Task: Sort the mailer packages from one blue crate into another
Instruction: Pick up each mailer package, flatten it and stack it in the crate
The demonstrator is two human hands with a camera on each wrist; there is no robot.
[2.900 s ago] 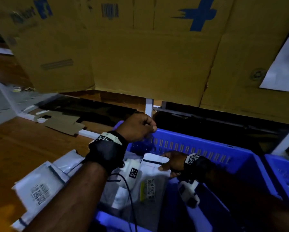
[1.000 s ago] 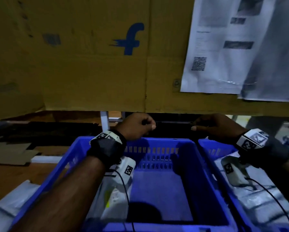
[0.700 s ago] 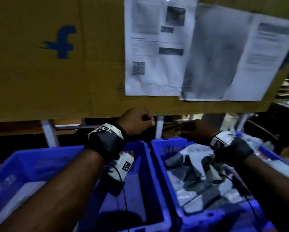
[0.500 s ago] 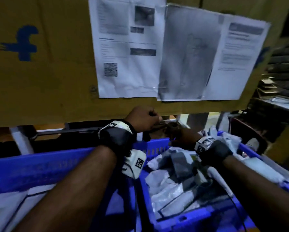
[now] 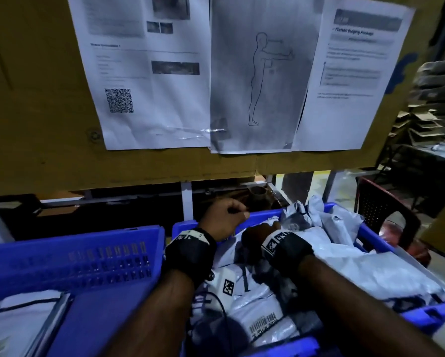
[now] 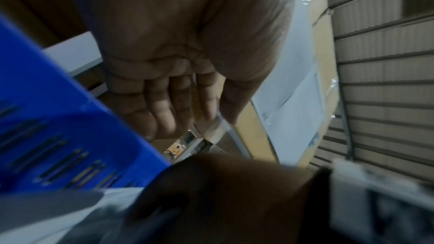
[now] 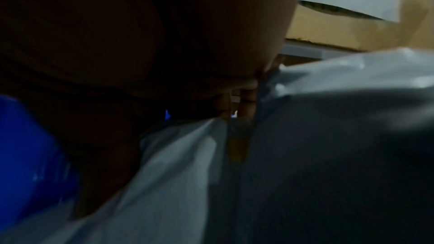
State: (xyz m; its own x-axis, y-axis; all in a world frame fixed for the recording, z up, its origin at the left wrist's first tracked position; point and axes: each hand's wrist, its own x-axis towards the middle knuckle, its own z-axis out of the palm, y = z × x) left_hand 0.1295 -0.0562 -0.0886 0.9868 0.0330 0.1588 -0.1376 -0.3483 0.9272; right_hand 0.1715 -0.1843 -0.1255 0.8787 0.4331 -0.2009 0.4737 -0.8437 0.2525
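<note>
Two blue crates stand side by side. The left crate (image 5: 74,253) holds a few white mailers (image 5: 17,318) at its near end. The right crate (image 5: 370,235) is heaped with grey and white mailers (image 5: 357,274). My left hand (image 5: 224,220) hovers over the right crate's far left corner with its fingers (image 6: 164,114) curled and nothing in them. My right hand (image 5: 272,225) is down on the heap. Its fingers (image 7: 246,99) go in between a white mailer (image 7: 176,164) and a grey mailer (image 7: 328,136). Any hold on a mailer is hidden.
A cardboard wall with taped printed sheets (image 5: 254,73) hangs close above the crates' far side. A white rack post (image 5: 186,199) stands behind them. A dark red chair (image 5: 386,210) is at the right, with stacked flat cardboard (image 5: 435,99) beyond it.
The view has swung right, from the left crate to the full right crate. My right hand left the left crate, crossed over and dropped onto the mailers. My left hand followed, still curled.
</note>
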